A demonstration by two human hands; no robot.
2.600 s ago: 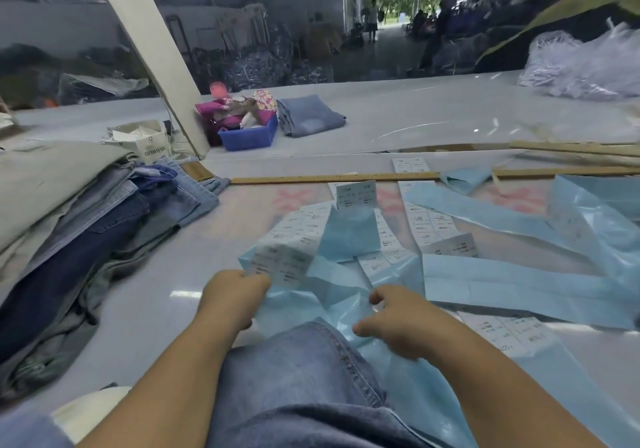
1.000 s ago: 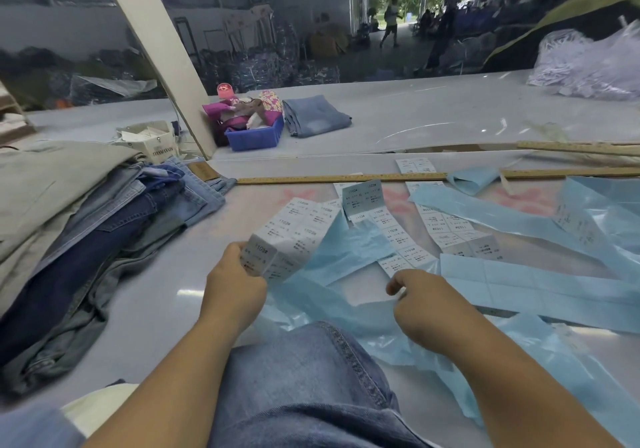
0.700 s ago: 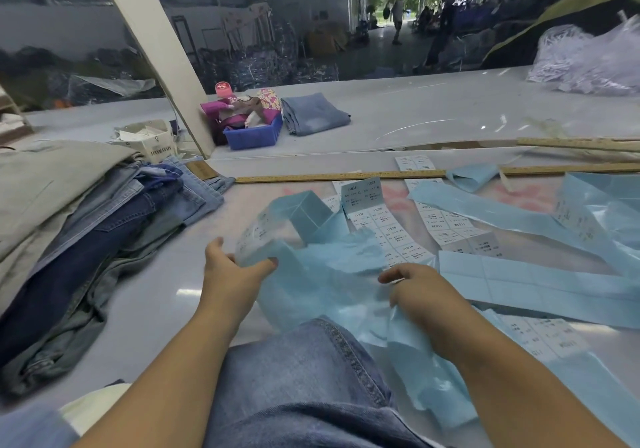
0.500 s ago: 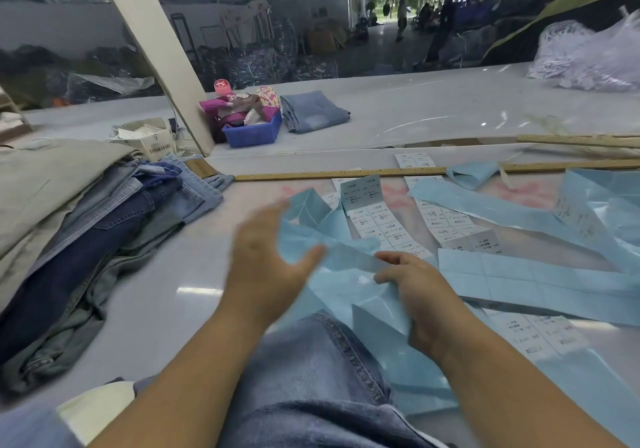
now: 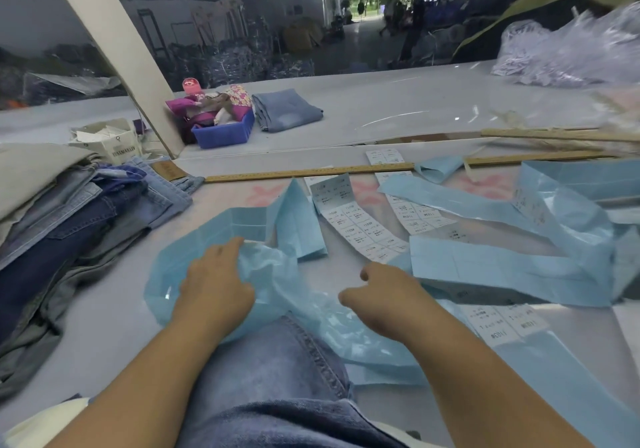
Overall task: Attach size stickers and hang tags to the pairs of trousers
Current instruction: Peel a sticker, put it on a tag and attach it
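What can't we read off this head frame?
- Sticker print: too small to read sizes.
- Left hand fingertips: buried in blue backing paper; grip unclear.
- Right hand palm side: hidden by its own back.
- Trouser pile: cut off by left edge.
- Hang tags: none clearly identifiable.
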